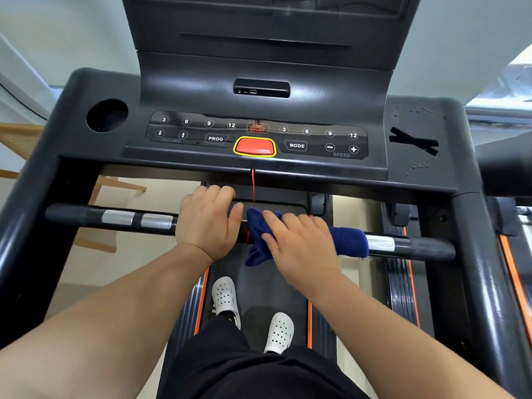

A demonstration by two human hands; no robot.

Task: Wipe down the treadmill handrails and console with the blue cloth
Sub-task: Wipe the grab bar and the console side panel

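A black front handrail [126, 221] with silver sensor plates crosses the treadmill below the console [256, 136]. My left hand [208, 223] is wrapped around the bar near its middle. Just to its right, my right hand [299, 240] presses the blue cloth [348, 240] onto the bar. The cloth is draped over the rail, with a fold hanging down under my fingers. The console above carries numbered keys, PROG and MODE buttons and a red stop button [254, 146].
A red safety cord [253, 187] hangs from the console down to the bar between my hands. Side rails [475, 254] run down both sides. A cup holder [107, 115] sits at the console's left. My feet in white shoes [280, 331] stand on the belt. A wooden chair [20, 139] is left.
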